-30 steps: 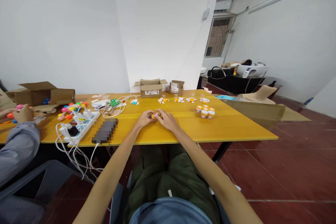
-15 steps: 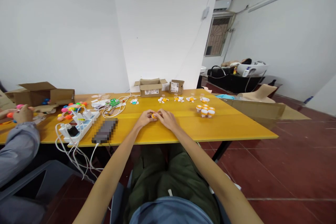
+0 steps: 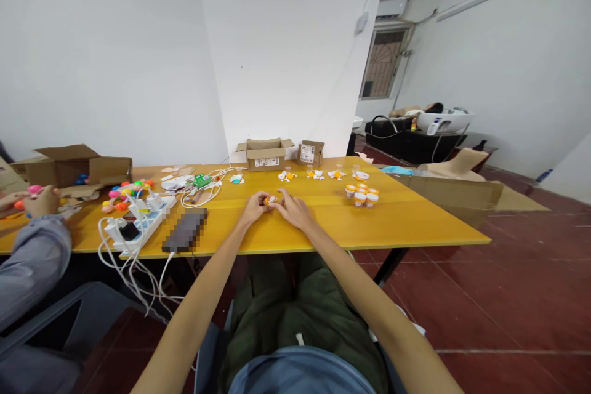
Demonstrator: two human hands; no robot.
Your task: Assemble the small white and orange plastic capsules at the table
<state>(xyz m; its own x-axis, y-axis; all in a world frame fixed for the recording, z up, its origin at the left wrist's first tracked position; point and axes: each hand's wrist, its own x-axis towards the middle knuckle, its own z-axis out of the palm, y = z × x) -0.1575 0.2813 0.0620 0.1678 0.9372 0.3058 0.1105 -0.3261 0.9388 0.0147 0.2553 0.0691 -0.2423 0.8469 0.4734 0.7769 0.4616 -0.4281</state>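
Above the near middle of the table, my left hand [image 3: 253, 208] is closed on a small orange-and-white piece [image 3: 270, 201], pinched in its fingertips. My right hand [image 3: 294, 208] is just to the right of it, thumb against or very close to the piece and fingers apart. The piece is too small for me to tell its exact kind. To the right on the table stands a cluster of small clear tubs with orange-and-white lids [image 3: 359, 195]. Beyond my hands lie little groups of orange and white plastic parts [image 3: 315, 175].
Two cardboard boxes [image 3: 265, 155] stand by the wall. On the left are a power strip [image 3: 143, 221] with trailing cables, a dark phone [image 3: 185, 231], a small teal-and-white heap [image 3: 237, 178] and colourful balls [image 3: 120, 194]. A co-worker's hands [image 3: 44, 200] handle a pink piece at far left.
My right fingers have spread and lifted slightly off the piece, so more of its orange-and-white face shows. My left hand stays in place. The co-worker's hand has shifted slightly.
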